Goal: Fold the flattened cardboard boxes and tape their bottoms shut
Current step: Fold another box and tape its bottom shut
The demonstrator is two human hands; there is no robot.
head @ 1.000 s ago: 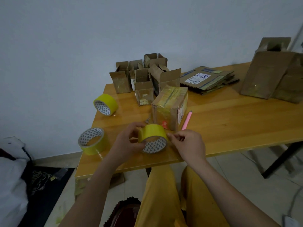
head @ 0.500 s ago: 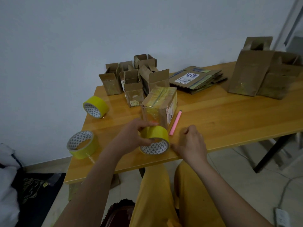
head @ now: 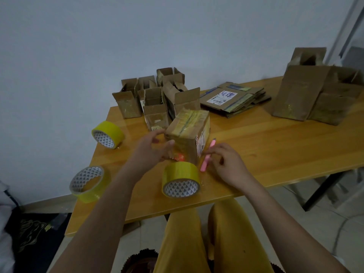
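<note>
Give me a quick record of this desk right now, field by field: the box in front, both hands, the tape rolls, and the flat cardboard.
taped box: upside down, yellow tape across its upper face
left hand: fingers at the box's near-left corner
right hand: grip on the pink cutter
tape rolls: three; nearest free on the table
flat boxes: stacked at the back

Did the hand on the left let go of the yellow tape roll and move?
Yes. The left hand left the tape roll and moved away from the table's near edge, up to the taped box.
</note>
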